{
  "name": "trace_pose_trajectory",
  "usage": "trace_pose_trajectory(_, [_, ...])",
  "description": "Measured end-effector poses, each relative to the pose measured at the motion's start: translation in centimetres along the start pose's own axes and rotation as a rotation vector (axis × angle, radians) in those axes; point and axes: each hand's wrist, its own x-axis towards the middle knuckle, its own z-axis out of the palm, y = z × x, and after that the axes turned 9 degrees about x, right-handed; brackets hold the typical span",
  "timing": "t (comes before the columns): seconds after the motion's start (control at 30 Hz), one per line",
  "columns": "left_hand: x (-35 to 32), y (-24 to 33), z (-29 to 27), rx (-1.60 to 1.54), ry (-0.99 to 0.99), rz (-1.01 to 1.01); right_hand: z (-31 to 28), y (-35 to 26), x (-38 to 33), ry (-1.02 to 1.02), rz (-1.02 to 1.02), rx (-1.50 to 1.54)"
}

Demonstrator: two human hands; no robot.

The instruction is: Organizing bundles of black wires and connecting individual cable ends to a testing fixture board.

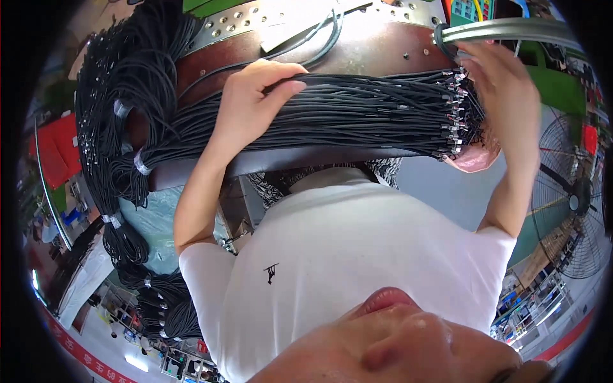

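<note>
A thick bundle of black cables (357,115) lies across the worktable, with small metal terminals (455,115) gathered at its right end. My left hand (255,96) rests over the bundle's far edge. Its thumb and index finger curl around a loose black cable (329,45) that arches back over the table; its other fingers are hidden. Past the terminals, my right hand (501,80) reaches up to a black cable end (440,39) beside a pale metal bar (504,29). The fingertips there close on that cable, partly hidden by the hand.
Tied coils of black cable (128,57) hang over the table's left side, above a pale plastic-covered heap (156,223). Pink wrapping (472,158) sits under the terminals. A perforated metal strip (239,22) runs along the back. At far right stands a caged fan (578,198).
</note>
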Motion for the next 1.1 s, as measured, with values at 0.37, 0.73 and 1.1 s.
trace_pose_trajectory(0.37, [6.0, 5.8, 3.1, -0.161, -0.798, 0.108, 16.8, 0.8, 8.7, 0.106, -0.450, 0.524])
trace_pose_trajectory(0.73, [3.1, 11.5, 5.7, -1.133, -0.941, -0.442, 12.3, 2.0, 4.3, -0.300, -0.131, 0.748])
trace_pose_trajectory(1.1, [-1.9, 8.4, 8.5, -1.151, -0.001, -0.529, 7.7, -6.9, -2.0, -0.217, 0.628, 1.430])
